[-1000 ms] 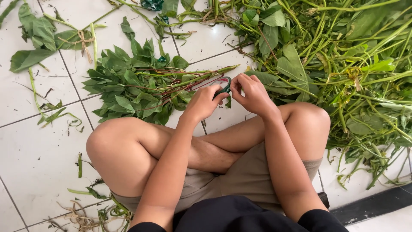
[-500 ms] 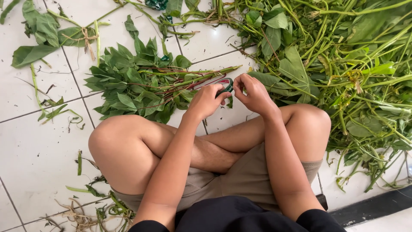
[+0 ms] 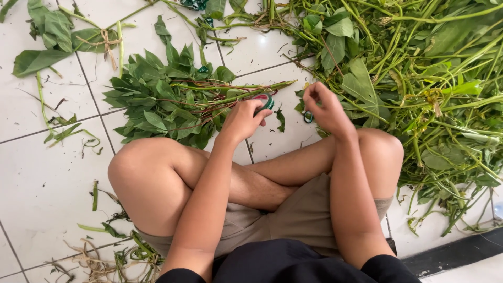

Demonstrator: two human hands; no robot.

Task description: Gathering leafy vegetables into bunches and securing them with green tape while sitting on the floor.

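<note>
I sit cross-legged on white floor tiles. My left hand (image 3: 243, 118) grips the stem ends of a bundle of leafy greens (image 3: 157, 107) lying on the floor in front of my left knee. Red and green rubber bands (image 3: 266, 99) circle the stems by my fingers. My right hand (image 3: 325, 107) is a hand's width to the right, fingers curled down, with a small green rubber band (image 3: 308, 117) pinched at its fingertips.
A large heap of loose green stems and leaves (image 3: 419, 78) covers the floor to the right and behind. A smaller tied bunch (image 3: 57, 36) lies at the back left. Scraps of stem and string (image 3: 99, 257) litter the tiles near my left knee.
My two hands were together over the bundle's stem ends. The right hand has since pulled away to the right, while the left stays on the stems.
</note>
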